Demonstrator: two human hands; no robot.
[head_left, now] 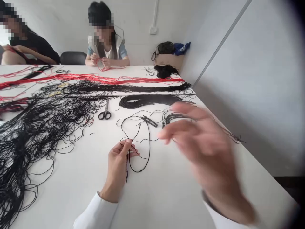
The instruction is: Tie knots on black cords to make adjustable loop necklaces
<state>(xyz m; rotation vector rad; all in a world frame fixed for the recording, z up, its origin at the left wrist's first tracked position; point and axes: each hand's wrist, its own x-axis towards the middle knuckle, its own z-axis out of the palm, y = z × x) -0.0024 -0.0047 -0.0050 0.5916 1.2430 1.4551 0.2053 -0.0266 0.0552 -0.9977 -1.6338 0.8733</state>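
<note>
So this thin black cord (149, 149) is lying in a loose loop around the middle of the white tabletop (71, 194), a bit nearer the front edge, with one end dangling below the pinch. The left hand (118, 168) is gripping it between thumb and fingertips, with a white sleeve (95, 213) showing at the wrist. The right hand (205, 152) is blurry but open, fingers spread, and I can't see anything in it. It's just right of the loop, near a small bunch of black cord (172, 118).

Right above the loop are black thread snips (149, 121), and further left, scissors with black handles (105, 114). Behind those sit a coiled black cord hank (145, 101), a long black cord hank (128, 88) and a long red cord hank (95, 79). A huge tangled pile of black cord (35, 133) takes over the left side. Past the far edge, a co-worker's hands (100, 60) are holding red cord.
</note>
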